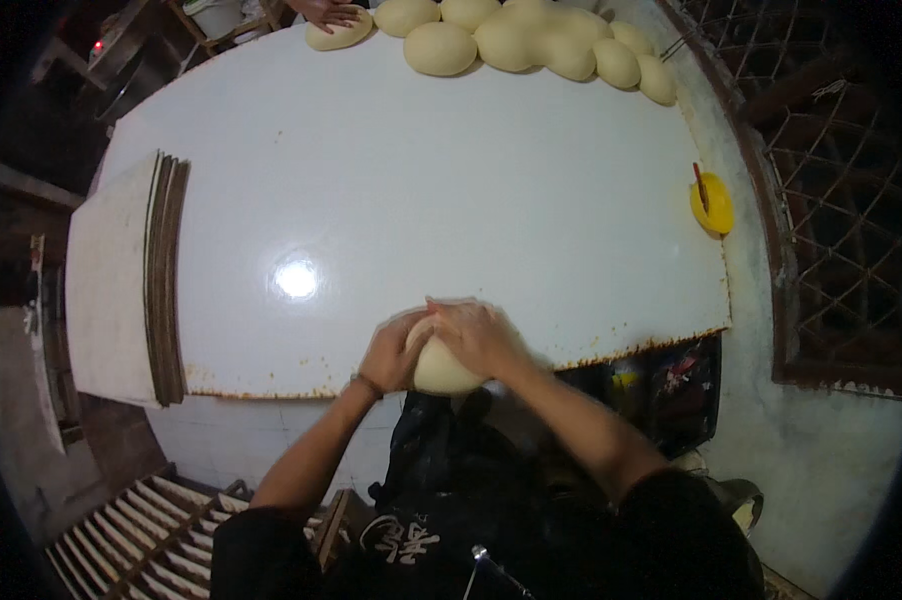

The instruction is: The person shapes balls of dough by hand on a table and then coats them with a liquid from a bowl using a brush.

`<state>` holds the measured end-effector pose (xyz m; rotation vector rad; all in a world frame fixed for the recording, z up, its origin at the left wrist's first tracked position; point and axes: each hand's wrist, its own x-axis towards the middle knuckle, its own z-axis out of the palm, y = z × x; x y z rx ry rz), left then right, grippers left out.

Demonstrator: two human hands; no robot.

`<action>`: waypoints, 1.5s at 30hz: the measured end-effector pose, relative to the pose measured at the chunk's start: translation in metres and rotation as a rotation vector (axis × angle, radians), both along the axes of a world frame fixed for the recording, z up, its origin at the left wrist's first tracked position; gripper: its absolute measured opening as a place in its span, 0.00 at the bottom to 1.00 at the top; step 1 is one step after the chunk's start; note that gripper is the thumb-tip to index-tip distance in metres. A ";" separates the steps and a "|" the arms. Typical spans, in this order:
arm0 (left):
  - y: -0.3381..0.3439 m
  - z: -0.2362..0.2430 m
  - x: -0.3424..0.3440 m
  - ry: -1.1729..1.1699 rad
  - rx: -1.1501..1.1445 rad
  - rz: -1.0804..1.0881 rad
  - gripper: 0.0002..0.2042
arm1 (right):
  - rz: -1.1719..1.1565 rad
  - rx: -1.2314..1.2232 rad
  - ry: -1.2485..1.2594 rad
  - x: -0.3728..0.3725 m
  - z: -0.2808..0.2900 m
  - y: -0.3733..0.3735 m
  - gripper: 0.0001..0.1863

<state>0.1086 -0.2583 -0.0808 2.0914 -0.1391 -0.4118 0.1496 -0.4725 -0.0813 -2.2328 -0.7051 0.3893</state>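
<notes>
My left hand [393, 352] and my right hand [471, 335] are cupped around a pale dough ball [441, 372] at the near edge of the white table [451, 200]. The left hand covers the ball's left side and the right hand its upper right, with fingertips meeting over the top. Both hands' fingers curve onto the dough, partly hiding it.
Several dough lumps [439, 48] lie along the far edge, where another person's hand [333, 15] touches one. Stacked boards [111, 290] lie at the left. A yellow bowl [715, 210] with a utensil is at the right edge, near a metal lattice [831, 190]. A slatted rack [141, 520] stands lower left.
</notes>
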 end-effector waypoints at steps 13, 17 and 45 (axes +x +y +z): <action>-0.066 -0.027 0.050 0.265 -1.125 0.766 0.29 | -0.231 1.702 1.484 0.033 -0.059 -0.008 0.31; -0.032 0.033 0.071 0.345 -0.853 0.381 0.32 | -0.455 0.941 0.882 0.025 -0.055 0.012 0.27; -0.018 0.274 0.151 -0.285 -1.218 0.001 0.28 | -0.512 0.523 0.400 0.183 -0.043 -0.007 0.10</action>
